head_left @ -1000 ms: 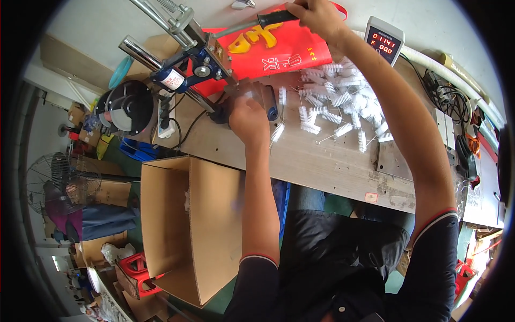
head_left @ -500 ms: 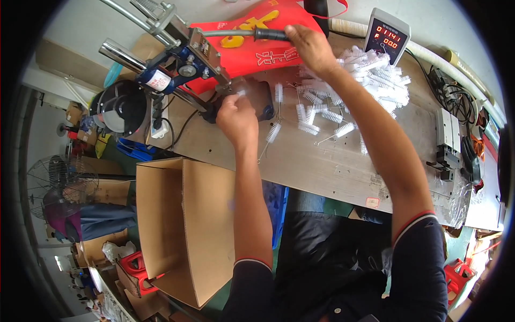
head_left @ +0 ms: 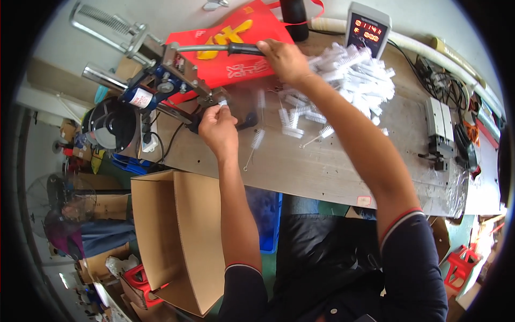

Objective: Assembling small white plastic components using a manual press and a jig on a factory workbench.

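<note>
My right hand (head_left: 285,61) is wrapped round the black grip (head_left: 244,49) of the lever on a blue-and-steel hand press (head_left: 165,80). Under the press head, my left hand (head_left: 219,130) pinches a small white piece (head_left: 223,101); the fingers cover most of it, so I cannot make out its full shape. Right of the press, several white bristle brushes with looped wire handles lie loose, one brush (head_left: 257,139) nearest my left hand. Behind them is a large heap of white brushes (head_left: 351,75), partly hidden by my right forearm.
A red bag (head_left: 241,70) lies behind the press, near a box with a lit red display (head_left: 367,31). An open cardboard box (head_left: 198,236) and a blue crate (head_left: 264,217) stand below the table's front edge. Metal blocks (head_left: 439,129) and cables sit at the right.
The whole view has shifted, so the press and table appear farther left. Both hands keep their places, the right on the lever and the left under the press head; the lever's angle looks about the same.
</note>
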`<state>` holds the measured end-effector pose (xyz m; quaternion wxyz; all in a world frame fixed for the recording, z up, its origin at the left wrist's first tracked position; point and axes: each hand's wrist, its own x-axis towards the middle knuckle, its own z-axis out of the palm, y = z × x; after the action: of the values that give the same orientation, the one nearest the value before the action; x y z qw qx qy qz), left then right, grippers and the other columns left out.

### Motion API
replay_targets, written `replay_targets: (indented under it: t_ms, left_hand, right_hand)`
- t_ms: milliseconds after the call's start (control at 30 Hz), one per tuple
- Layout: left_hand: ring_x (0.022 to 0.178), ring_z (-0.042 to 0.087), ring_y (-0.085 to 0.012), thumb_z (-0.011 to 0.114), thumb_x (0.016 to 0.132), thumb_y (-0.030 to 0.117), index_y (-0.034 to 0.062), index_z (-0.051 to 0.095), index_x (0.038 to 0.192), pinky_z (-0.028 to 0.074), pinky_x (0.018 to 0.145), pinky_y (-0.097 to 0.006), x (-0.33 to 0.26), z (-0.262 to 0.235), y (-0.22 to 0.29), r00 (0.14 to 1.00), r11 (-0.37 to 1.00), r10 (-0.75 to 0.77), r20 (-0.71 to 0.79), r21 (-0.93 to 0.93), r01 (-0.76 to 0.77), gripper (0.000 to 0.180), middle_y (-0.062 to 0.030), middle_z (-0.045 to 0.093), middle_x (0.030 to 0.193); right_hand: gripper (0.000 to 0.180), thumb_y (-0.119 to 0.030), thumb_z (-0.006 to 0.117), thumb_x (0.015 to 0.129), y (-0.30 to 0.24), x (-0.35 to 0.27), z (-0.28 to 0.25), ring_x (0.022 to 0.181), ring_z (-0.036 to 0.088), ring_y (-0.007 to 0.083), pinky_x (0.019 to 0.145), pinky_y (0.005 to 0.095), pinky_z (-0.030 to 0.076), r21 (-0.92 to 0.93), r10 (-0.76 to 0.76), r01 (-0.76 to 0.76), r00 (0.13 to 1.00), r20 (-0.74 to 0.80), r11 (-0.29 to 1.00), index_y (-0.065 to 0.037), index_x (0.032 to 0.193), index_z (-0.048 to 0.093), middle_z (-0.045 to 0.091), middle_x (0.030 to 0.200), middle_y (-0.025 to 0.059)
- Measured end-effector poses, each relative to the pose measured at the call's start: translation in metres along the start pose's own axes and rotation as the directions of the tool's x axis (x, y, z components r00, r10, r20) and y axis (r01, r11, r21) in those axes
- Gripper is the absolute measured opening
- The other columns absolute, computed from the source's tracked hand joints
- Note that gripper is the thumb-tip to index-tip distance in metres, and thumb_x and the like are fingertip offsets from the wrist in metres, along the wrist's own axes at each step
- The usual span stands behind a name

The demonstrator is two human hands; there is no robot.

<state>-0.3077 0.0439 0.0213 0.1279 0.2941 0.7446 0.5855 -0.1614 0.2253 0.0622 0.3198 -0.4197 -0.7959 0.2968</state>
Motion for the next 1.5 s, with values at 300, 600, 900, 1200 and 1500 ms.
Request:
replay_targets:
  t_ms: [300,600,900,1200,1500]
  left_hand:
    - [0.051,0.058,-0.0135,0.065,0.095,0.010,-0.0042,0.069,0.098,0.044,0.048,-0.032,0.008,-0.011,-0.010,0.999,0.999,0.033,0.027,-0.009,-0.033,0.015,-0.0089,0.066,0.066]
    - [0.061,0.065,-0.0247,0.062,0.098,0.012,-0.0010,0.065,0.102,0.053,0.066,-0.038,-0.015,-0.043,-0.017,0.974,0.971,0.198,0.113,0.116,-0.211,0.014,-0.0114,0.072,0.082]
    - [0.058,0.040,-0.0018,0.058,0.106,0.013,0.0054,0.062,0.113,0.028,0.048,-0.018,-0.088,-0.058,0.000,0.932,0.857,0.111,0.344,-0.508,0.085,0.011,-0.0018,0.066,0.093]
    - [0.055,0.043,-0.0017,0.063,0.105,0.020,0.0037,0.066,0.109,0.027,0.044,-0.017,-0.111,-0.073,0.003,0.841,0.673,0.096,0.532,-0.657,0.338,0.017,-0.0045,0.067,0.093]
    - [0.087,0.067,-0.0322,0.076,0.089,0.020,0.0024,0.068,0.103,0.052,0.083,-0.044,-0.103,-0.052,-0.029,0.896,0.801,0.393,0.205,0.403,-0.443,0.024,-0.0118,0.069,0.094]
  right_hand:
    - [0.050,-0.054,0.042,0.106,-0.041,-0.006,-0.034,0.114,0.067,0.0363,0.098,0.0500,0.052,-0.208,0.031,-0.009,0.994,0.102,0.978,-0.015,0.121,0.071,0.074,0.115,0.0148]
    - [0.041,-0.021,0.065,0.095,-0.092,-0.063,-0.113,0.106,0.068,0.0352,0.086,0.0475,0.056,-0.284,-0.456,0.366,0.798,-0.396,0.886,-0.011,0.134,0.057,0.072,0.116,0.0143]
    - [0.018,-0.015,0.067,0.093,-0.015,-0.248,-0.068,0.074,0.071,0.0345,0.068,0.0423,0.056,0.096,-0.149,0.167,0.974,-0.173,0.981,-0.005,0.108,0.072,0.073,0.084,0.0152]
    - [0.012,-0.012,0.066,0.092,0.029,-0.325,-0.067,0.082,0.071,0.0351,0.075,0.0432,0.057,-0.023,-0.206,0.205,0.975,-0.086,0.979,-0.006,0.100,0.073,0.074,0.095,0.0133]
    - [0.010,-0.012,0.065,0.093,0.037,-0.327,-0.064,0.081,0.070,0.0370,0.074,0.0448,0.056,-0.044,-0.235,0.231,0.961,-0.144,0.972,-0.006,0.097,0.072,0.073,0.092,0.0129]
